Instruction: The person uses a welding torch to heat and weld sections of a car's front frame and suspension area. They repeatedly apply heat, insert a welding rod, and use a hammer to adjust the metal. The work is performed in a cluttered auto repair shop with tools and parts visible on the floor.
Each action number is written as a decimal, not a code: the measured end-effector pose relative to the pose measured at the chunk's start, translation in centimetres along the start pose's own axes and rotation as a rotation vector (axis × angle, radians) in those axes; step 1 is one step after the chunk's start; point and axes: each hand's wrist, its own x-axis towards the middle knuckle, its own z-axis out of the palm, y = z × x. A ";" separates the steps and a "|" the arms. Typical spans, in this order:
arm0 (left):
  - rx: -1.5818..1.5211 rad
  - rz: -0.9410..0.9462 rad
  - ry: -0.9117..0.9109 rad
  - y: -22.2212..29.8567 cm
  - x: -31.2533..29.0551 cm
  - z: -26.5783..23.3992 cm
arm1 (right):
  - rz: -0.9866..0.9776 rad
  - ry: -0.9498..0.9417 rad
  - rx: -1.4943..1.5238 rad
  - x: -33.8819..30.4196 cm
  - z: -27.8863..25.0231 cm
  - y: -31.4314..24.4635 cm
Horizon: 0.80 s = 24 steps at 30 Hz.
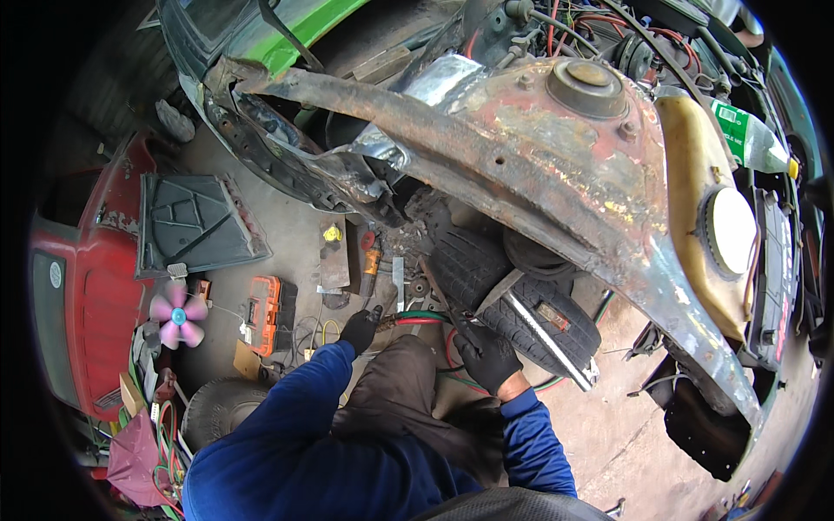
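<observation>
My left hand, in a black glove, is closed around the brass-coloured end of a gas torch. Red and green hoses run from there toward my right hand. My right hand, also gloved, has its fingers curled round the lower end of a narrow rusty metal strip; its grip is partly hidden. Just beyond, a black tyre lies under the car's stripped, rusty inner fender. Across the tyre rests a shiny metal bar.
On the floor ahead are an angle grinder, a flat steel piece and a board. Leftward stand an orange toolbox, a pink-bladed fan, a metal panel and a red car body. A pale reservoir hangs at right.
</observation>
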 end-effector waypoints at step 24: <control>0.228 0.160 -0.038 16.2 -16.8 -26.6 | 0.620 -0.128 -0.072 -10.0 -13.0 -34.0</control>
